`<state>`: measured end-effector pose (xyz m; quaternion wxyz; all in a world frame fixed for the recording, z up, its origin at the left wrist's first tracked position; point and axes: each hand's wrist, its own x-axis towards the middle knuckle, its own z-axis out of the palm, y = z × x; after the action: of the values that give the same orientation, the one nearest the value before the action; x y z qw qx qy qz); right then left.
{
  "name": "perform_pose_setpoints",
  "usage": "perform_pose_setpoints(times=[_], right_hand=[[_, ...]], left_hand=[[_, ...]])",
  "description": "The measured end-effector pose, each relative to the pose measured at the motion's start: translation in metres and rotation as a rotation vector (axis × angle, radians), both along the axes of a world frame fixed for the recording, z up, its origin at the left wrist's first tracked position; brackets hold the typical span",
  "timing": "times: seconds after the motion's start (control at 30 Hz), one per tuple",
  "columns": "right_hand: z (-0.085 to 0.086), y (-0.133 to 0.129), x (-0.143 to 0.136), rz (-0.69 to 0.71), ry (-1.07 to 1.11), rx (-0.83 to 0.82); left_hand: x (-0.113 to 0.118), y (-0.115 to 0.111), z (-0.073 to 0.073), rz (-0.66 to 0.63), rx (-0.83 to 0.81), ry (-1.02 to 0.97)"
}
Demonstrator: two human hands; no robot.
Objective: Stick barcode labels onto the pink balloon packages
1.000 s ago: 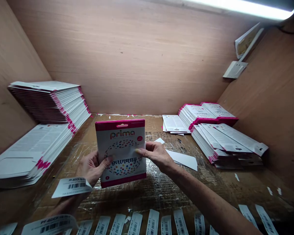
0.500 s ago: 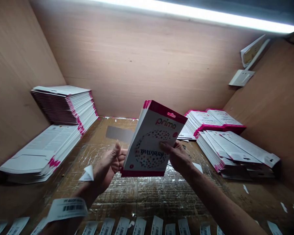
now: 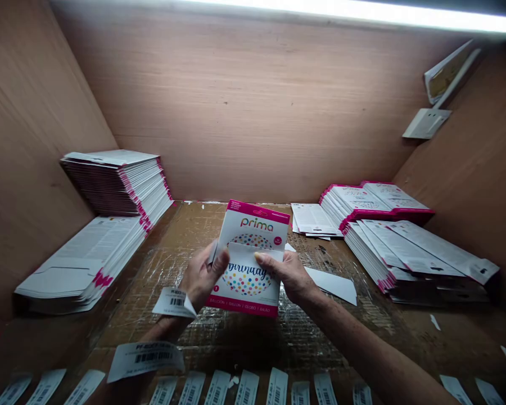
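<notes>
Left hand [image 3: 200,277] and right hand [image 3: 294,277]: one packet between them

Packet [image 3: 248,286]: white, pink bands at top and bottom, marked "prima"; held above the middle of the table [image 3: 147,281], tilted slightly, printed face toward the person. Left hand closed on its left edge, right hand on its right edge, both thumbs at the front. Whether others lie behind it, I cannot tell.
Labels [image 3: 147,360], barcoded: two on the left forearm, ends lifting; a label row [image 3: 277,387] along the near edge.
Left stack [image 3: 118,183]: tall, against the side wall, behind a lower pile [image 3: 82,247].
Right stacks [image 3: 405,242]: two groups, pink-edged, one behind the other.
Cards [image 3: 333,284]: white, loose, just beyond the right forearm.
Lamp [image 3: 362,12]: overhead, lit.
</notes>
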<state>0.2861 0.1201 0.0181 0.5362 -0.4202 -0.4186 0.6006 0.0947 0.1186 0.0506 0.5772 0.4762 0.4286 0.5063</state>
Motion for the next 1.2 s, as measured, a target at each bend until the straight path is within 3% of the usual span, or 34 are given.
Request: perform_pose_setpoints(times=[0.1, 0.17, 0.23, 0.3, 0.43, 0.5, 0.7, 1.03, 1.2], right_hand=[[-0.002, 0.003, -0.001, -0.014, 0.057, -0.017], [-0.004, 0.005, 0.000, -0.018, 0.081, -0.014], [-0.007, 0.006, 0.001, -0.020, 0.094, -0.012], [-0.010, 0.006, 0.001, -0.020, 0.094, -0.006], [-0.015, 0.004, 0.000, -0.009, 0.066, 0.038], [-0.017, 0.002, 0.000, 0.007, 0.061, 0.064], [-0.013, -0.003, 0.005, 0.054, 0.006, 0.074], [-0.004, -0.005, 0.010, 0.184, -0.033, 0.036], [-0.004, -0.007, 0.011, 0.228, -0.010, 0.032]], left_hand=[[-0.007, -0.003, 0.003, -0.243, 0.090, -0.063], [-0.011, -0.002, 0.006, -0.322, 0.004, -0.180], [-0.013, 0.002, 0.008, -0.285, -0.106, -0.242], [-0.010, 0.008, 0.006, -0.150, -0.161, -0.218], [-0.002, 0.019, -0.005, 0.076, -0.102, -0.123], [-0.001, 0.020, -0.009, 0.054, -0.098, -0.100], [-0.010, 0.013, -0.009, -0.194, -0.227, -0.019], [-0.007, 0.009, -0.010, -0.142, -0.200, -0.008], [-0.005, 0.007, -0.008, -0.178, -0.202, -0.026]])
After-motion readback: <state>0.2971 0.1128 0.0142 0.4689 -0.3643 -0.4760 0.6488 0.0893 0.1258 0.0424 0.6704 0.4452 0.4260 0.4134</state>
